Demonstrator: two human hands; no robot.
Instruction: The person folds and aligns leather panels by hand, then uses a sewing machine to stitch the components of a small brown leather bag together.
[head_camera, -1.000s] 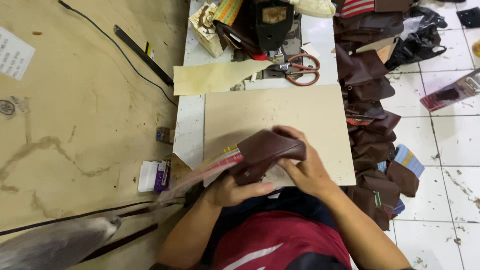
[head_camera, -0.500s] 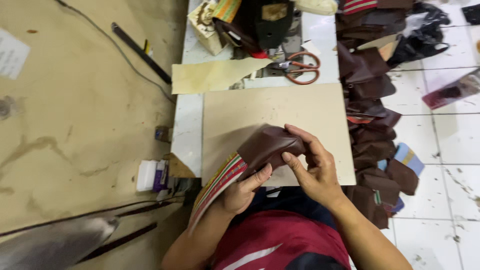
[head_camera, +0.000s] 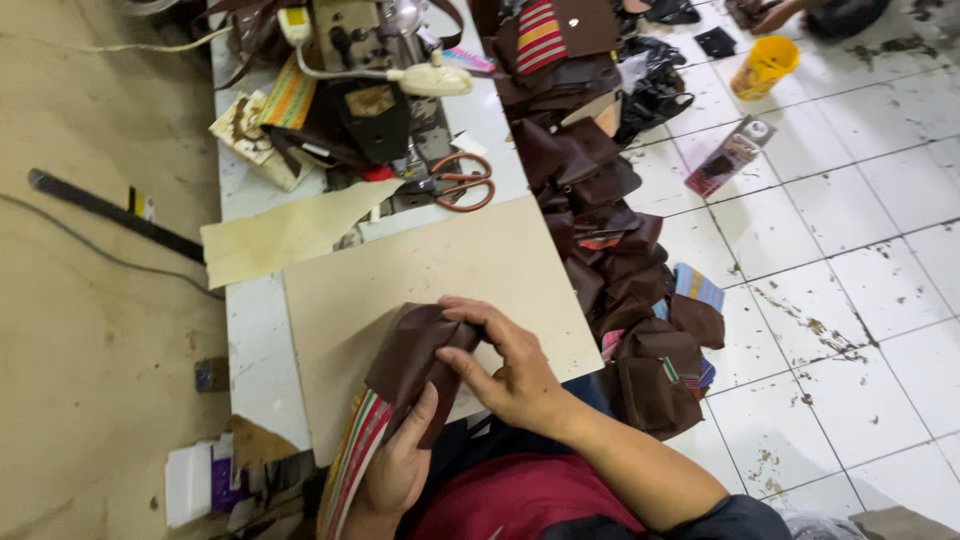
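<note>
Your left hand (head_camera: 400, 465) supports the brown fabric piece (head_camera: 415, 360) from below, thumb pressed against its lower face and fingers closed under it. Your right hand (head_camera: 510, 370) is clamped on the upper fold, fingertips pinching the edge. The piece sits at the near edge of the beige board (head_camera: 430, 275), partly raised off it. A striped lining band (head_camera: 350, 470) hangs from its lower end toward your lap.

Step in hand, as judged from the grip: folding or turning the piece and aligning its edges. The next move calls for a flat, even fold; keep both grips firm so the striped band does not slip out of line with the brown layer.

Work surface: the board lies on a white table (head_camera: 250, 330), with a loose cream pattern sheet (head_camera: 285, 232) beyond it. Orange-handled scissors (head_camera: 465, 180) rest beside the sewing machine (head_camera: 370, 60) at the far end.

Surroundings: a heap of finished brown pieces (head_camera: 620, 260) spills off the right edge of the table. The floor on that side is white tile (head_camera: 850, 280), stained in places, with a yellow cup (head_camera: 763, 66) standing on it. On the left the floor is bare tan, crossed by a black strip (head_camera: 100, 212).
</note>
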